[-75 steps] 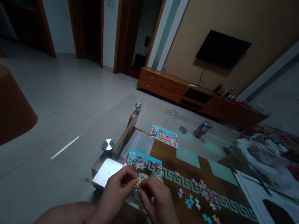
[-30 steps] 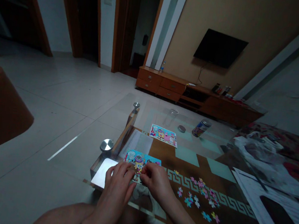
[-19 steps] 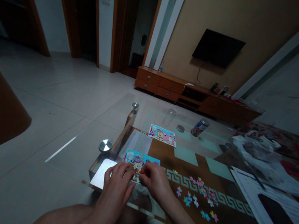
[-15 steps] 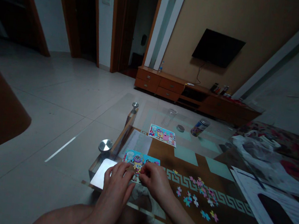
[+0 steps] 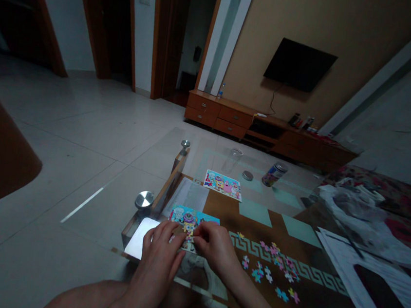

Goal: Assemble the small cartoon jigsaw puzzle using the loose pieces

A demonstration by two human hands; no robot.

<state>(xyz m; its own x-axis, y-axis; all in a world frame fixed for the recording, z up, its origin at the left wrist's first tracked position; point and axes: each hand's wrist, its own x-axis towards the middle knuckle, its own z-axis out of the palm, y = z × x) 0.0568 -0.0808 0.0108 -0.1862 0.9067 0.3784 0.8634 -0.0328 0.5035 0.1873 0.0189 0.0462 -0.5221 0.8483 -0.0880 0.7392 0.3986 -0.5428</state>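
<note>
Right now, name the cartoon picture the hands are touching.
The part-built jigsaw under the left hand and right hand, not the picture card farther away.

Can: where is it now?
In the head view, the can sits at the far end of the glass table, just right of the round lid and clear cup.

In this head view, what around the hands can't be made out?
Head view, all of it dim:
Lower part of the jigsaw puzzle: hidden by the left hand and right hand.
Whether the fingers hold a piece: hidden by the hands themselves.
Loose puzzle pieces: too small to read their printing.
Can: label too small and dim.
White sheet: cut off by the right edge.
</note>
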